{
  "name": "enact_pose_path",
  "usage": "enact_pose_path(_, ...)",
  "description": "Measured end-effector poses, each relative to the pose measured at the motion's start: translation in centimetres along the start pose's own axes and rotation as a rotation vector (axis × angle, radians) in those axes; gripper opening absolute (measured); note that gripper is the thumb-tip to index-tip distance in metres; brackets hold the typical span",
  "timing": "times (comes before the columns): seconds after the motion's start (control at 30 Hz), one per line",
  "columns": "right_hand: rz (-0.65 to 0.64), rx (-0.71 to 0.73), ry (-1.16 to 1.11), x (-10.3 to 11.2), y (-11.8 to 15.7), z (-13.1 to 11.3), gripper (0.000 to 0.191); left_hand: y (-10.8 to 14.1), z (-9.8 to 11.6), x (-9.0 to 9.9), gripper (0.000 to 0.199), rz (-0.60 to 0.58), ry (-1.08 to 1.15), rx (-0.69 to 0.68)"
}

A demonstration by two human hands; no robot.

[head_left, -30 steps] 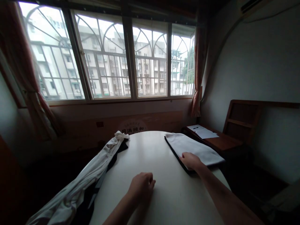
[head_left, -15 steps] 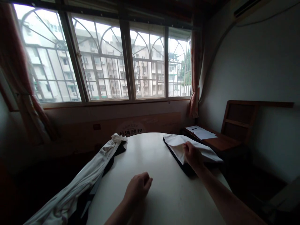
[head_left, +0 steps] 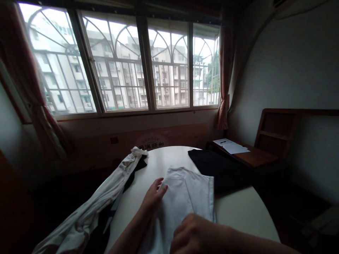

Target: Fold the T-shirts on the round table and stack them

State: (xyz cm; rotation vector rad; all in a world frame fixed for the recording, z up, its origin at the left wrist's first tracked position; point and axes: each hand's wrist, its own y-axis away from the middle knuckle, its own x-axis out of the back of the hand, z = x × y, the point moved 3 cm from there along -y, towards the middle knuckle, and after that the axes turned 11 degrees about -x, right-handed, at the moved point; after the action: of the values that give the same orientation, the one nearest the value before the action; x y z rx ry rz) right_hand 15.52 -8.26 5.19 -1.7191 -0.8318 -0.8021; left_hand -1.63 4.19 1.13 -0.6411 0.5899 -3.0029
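A folded white garment [head_left: 186, 192], perhaps a shirt, lies across the middle of the round white table [head_left: 243, 215]. My left hand [head_left: 155, 194] is at its left edge, fingers and thumb apart, the thumb touching the cloth. Near the front, my right hand [head_left: 192, 233] is closed on the garment; its fingertips are partly hidden. Black folded cloth [head_left: 219, 169] rests at the table's right, just beyond the white garment. Along the left edge stretches a pile of crumpled white clothing [head_left: 103, 194] with dark cloth beneath it.
Beyond the table on the right stands a brown wooden desk [head_left: 254, 158] with white papers [head_left: 234, 146] and a pen on it. Barred windows [head_left: 169, 70] with tied curtains [head_left: 224, 109] fill the far wall.
The white garment has come off the black cloth, toward me and left, in my right hand. My left hand has opened from a loose fist and moved up to the garment's edge.
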Motion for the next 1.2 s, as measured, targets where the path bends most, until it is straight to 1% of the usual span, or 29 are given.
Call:
enact_pose_path(0.03, 0.113, -0.087, -0.014, 1.6, 0.2, 0.9, 0.009, 0.2, 0.3, 0.1, 0.059, -0.044, -0.146, -0.066)
enact_pose_path(0.1, 0.332, -0.397, 0.032, 5.1, 1.3, 4.0, 0.018, 0.7, 1.0, -0.1, 0.062, -0.14, -0.365, -0.152)
enact_pose_path(0.13, 0.391, -0.568, 0.081, 6.6, 2.1, 5.9, 0.024, 1.0, 1.3, -0.3, 0.062, -0.186, -0.429, -0.162)
enact_pose_path(0.17, 0.41, -0.732, 0.144, 7.8, 3.1, 8.0, 0.03, 1.3, 1.6, -0.5, 0.06, -0.227, -0.467, -0.157)
enact_pose_path(0.2, 0.385, -0.888, 0.22, 8.6, 4.3, 10.0, 0.037, 1.4, 1.8, -0.7, 0.056, -0.258, -0.487, -0.15)
enact_pose_path(0.23, 0.327, -1.023, 0.289, 9.2, 5.6, 12.0, 0.044, 1.5, 2.1, -0.8, 0.05, -0.274, -0.497, -0.151)
enact_pose_path(0.27, 0.23, -1.131, 0.33, 9.5, 6.9, 13.7, 0.049, 1.5, 2.3, -0.8, 0.042, -0.273, -0.504, -0.158)
enact_pose_path(0.3, 0.122, -1.212, 0.337, 9.6, 8.2, 15.2, 0.052, 1.4, 2.6, -0.7, 0.034, -0.264, -0.508, -0.165)
enact_pose_path(0.37, -0.052, -1.292, 0.288, 9.6, 10.3, 17.0, 0.052, 1.2, 2.9, -0.4, 0.023, -0.242, -0.514, -0.172)
enact_pose_path(0.43, -0.129, -1.276, 0.181, 9.7, 11.4, 17.7, 0.051, 1.0, 3.0, -0.1, 0.018, -0.214, -0.514, -0.185)
enact_pose_path(0.53, -0.132, -1.185, 0.013, 9.7, 11.5, 17.5, 0.052, 0.9, 3.1, 0.2, 0.019, -0.138, -0.451, -0.212)
enact_pose_path(0.6, -0.089, -1.148, -0.043, 9.6, 11.2, 17.4, 0.049, 0.9, 3.1, 0.4, 0.02, -0.079, -0.372, -0.23)
enact_pose_path(0.67, -0.006, -1.155, -0.043, 9.4, 10.7, 17.6, 0.04, 0.9, 3.4, 0.7, 0.02, -0.017, -0.303, -0.247)
enact_pose_path(0.73, 0.1, -1.18, -0.02, 9.5, 10.3, 17.8, 0.03, 0.7, 3.8, 1.4, 0.02, 0.079, -0.258, -0.258)
enact_pose_path(0.77, 0.182, -1.189, -0.009, 9.8, 10.2, 17.9, 0.027, 0.6, 4.0, 2.1, 0.021, 0.149, -0.245, -0.262)
enact_pose_path(0.8, 0.301, -1.188, 0.001, 10.4, 10.1, 17.8, 0.026, 0.4, 4.2, 3.0, 0.021, 0.233, -0.239, -0.266)
enact_pose_path(0.83, 0.462, -1.171, 0.012, 11.2, 10.1, 17.6, 0.025, 0.2, 4.3, 4.1, 0.022, 0.332, -0.245, -0.269)
enact_pose_path(0.87, 0.659, -1.135, 0.03, 12.1, 10.3, 17.1, 0.025, 0.1, 4.3, 5.4, 0.023, 0.439, -0.259, -0.265)
enact_pose_path(0.93, 1.069, -1.014, 0.099, 14.1, 10.8, 15.5, 0.024, -0.2, 4.1, 8.2, 0.025, 0.65, -0.298, -0.221)
enact_pose_path(0.97, 1.228, -0.933, 0.149, 14.8, 11.0, 14.3, 0.023, -0.3, 4.0, 9.4, 0.026, 0.736, -0.329, -0.195)
enact_pose_path(1.0, 1.33, -0.848, 0.205, 15.2, 10.9, 13.1, 0.02, -0.4, 4.0, 10.4, 0.025, 0.804, -0.376, -0.181)
enact_pose_path(1.03, 1.363, -0.762, 0.253, 15.3, 10.5, 11.7, 0.017, -0.4, 4.1, 11.1, 0.025, 0.854, -0.436, -0.19)
enact_pose_path(1.07, 1.323, -0.677, 0.281, 15.0, 9.7, 10.4, 0.015, -0.3, 4.4, 11.4, 0.025, 0.884, -0.506, -0.228)
enact_pose_path(1.1, 1.22, -0.595, 0.283, 14.4, 8.6, 9.2, 0.013, -0.2, 4.9, 11.3, 0.025, 0.895, -0.574, -0.295)
enact_pose_path(1.13, 1.067, -0.516, 0.262, 13.4, 7.2, 8.1, 0.013, 0.0, 5.5, 10.8, 0.025, 0.878, -0.618, -0.376)
enact_pose_path(1.17, 0.876, -0.447, 0.226, 12.0, 5.7, 7.0, 0.015, 0.2, 6.0, 9.9, 0.026, 0.825, -0.619, -0.45)
enact_pose_path(1.2, 0.682, -0.384, 0.191, 10.3, 4.2, 6.1, 0.016, 0.4, 6.5, 8.8, 0.027, 0.728, -0.563, -0.5)
